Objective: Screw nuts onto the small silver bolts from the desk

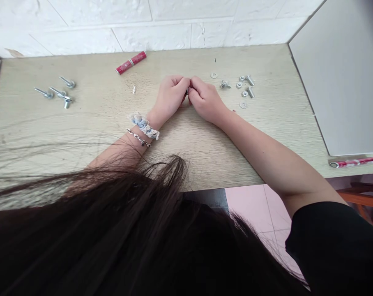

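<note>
The left hand (171, 95) and right hand (206, 99) are closed together, pinching a small dark part (187, 91). Bolts (44, 93) lie near the counter's (266, 111) left edge; nuts (238, 85) and washers (214, 75) lie loose right of the hands.

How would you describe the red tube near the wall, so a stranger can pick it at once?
At the back of the wooden desk, just below the white brick wall, lies a red tube with a silver band around its middle. It lies slanted, behind and left of the person's left hand; the other red tube lies at the desk's right front corner.
</note>
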Demonstrator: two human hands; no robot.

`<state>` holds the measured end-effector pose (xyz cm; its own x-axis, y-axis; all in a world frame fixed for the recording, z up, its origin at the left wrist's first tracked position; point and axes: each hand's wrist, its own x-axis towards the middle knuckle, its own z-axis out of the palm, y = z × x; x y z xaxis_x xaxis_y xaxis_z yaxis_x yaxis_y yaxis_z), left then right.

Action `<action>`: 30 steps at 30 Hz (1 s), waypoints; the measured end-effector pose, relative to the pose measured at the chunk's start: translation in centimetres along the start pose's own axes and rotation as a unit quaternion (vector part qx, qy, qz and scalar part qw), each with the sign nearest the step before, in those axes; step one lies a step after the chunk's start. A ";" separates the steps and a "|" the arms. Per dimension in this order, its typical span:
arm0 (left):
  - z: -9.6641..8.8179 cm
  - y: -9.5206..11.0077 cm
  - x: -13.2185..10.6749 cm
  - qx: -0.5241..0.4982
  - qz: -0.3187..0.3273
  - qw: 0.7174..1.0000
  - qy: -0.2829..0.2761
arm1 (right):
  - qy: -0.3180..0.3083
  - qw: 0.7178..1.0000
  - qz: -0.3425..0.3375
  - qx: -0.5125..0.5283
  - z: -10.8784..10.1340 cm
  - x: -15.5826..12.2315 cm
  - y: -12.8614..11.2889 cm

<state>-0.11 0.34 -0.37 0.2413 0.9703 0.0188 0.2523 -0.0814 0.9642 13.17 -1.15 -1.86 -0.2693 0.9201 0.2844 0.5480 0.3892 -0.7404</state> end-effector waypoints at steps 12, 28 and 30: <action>0.1 0.9 -0.3 0.037 0.014 0.999 0.000 | 0.003 1.000 0.010 -0.005 -0.1 0.1 -0.2; 0.1 0.9 -0.2 0.034 0.028 0.999 0.003 | 0.004 1.000 0.015 -0.009 -0.1 0.1 -0.4; 0.1 0.8 0.0 0.038 0.030 0.999 0.002 | 0.004 1.000 0.019 -0.012 -0.1 0.1 -0.4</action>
<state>0.20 0.23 0.33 0.2540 0.9641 0.0770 0.3084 -0.1562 0.9383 13.02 -1.25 -1.45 -0.2409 0.9349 0.2608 0.5766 0.3540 -0.7363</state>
